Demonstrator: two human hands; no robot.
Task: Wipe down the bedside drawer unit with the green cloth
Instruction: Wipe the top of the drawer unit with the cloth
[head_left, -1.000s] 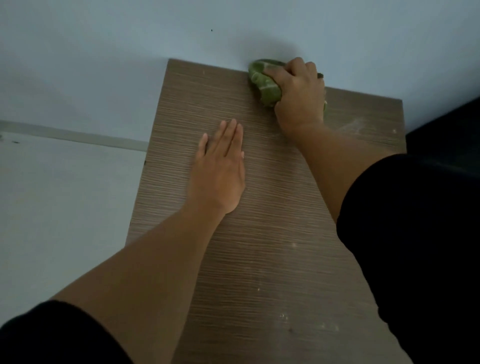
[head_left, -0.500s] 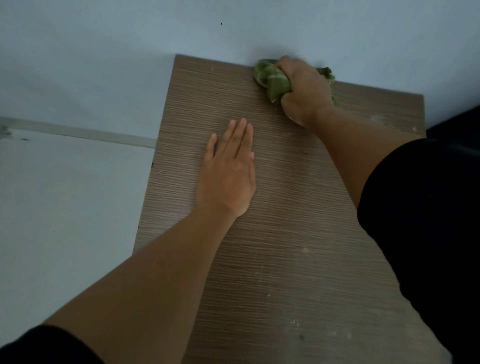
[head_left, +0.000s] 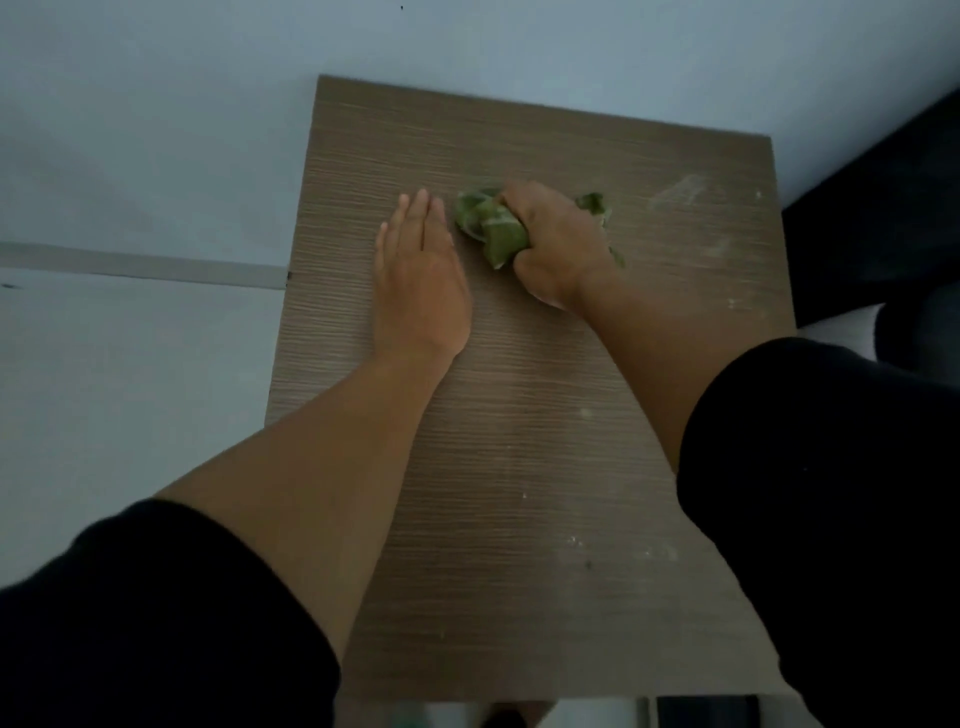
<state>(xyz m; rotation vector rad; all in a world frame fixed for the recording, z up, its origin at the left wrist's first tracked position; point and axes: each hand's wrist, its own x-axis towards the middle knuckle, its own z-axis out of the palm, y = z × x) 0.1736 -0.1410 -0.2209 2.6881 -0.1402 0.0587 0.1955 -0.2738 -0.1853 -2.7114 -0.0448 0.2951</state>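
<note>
The bedside drawer unit shows only its brown wood-grain top (head_left: 519, 441), seen from above. My right hand (head_left: 558, 249) is fisted on the bunched green cloth (head_left: 491, 226) and presses it onto the top's middle, some way in from the back edge. My left hand (head_left: 418, 275) lies flat on the top with fingers together, just left of the cloth and almost touching it. White dust smears (head_left: 680, 189) mark the right back part of the top. More specks (head_left: 582, 545) lie on the near part.
A pale blue wall (head_left: 467, 47) runs behind the unit, touching its back edge. A light floor with a skirting strip (head_left: 140, 265) lies to the left. A dark piece of furniture (head_left: 883, 208) stands close on the right.
My right hand has dragged the cloth from the back edge by the wall toward me, to the middle of the top. The left hand stays flat in place.
</note>
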